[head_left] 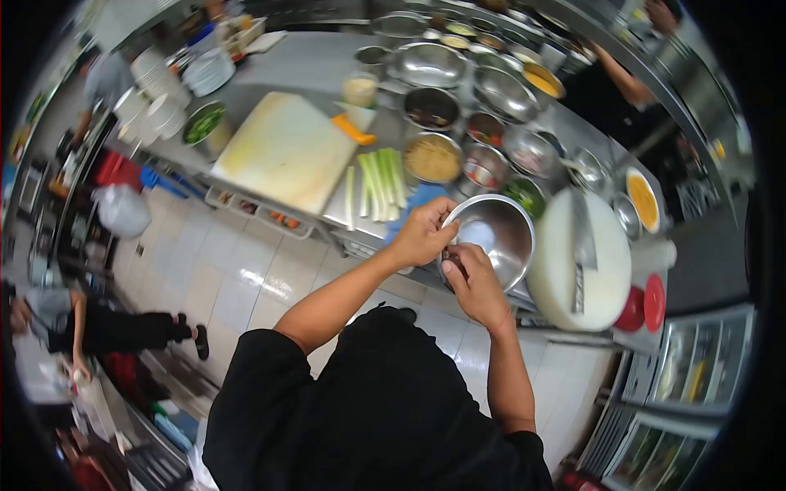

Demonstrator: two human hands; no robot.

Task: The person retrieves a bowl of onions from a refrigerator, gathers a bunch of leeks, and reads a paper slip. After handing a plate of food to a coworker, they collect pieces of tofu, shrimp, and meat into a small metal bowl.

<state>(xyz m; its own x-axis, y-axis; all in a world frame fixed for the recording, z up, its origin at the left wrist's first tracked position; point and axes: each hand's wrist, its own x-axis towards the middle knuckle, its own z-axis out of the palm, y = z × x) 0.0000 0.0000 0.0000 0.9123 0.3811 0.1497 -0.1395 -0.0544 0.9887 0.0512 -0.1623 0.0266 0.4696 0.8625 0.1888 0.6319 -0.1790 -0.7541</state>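
A steel mixing bowl (514,245) stands near the counter's front edge, with a little pale content or reflection at its bottom. My left hand (423,233) is closed in a pinch at the bowl's left rim. Just below it my right hand (476,282) is also closed, thumb and fingers pressed together. The hands nearly meet over the rim; what lies between their fingertips is too small to make out. Behind my left hand a blue cloth (427,195) shows. Cut green stalks (378,182) lie to the left.
A round white chopping block (557,274) with a cleaver (584,233) stands right of the bowl. Beyond are noodles (432,158) in a bowl and several steel bowls (427,65). A rectangular cutting board (282,151) and yellow-handled knife (352,129) lie left. Another person (90,327) stands far left.
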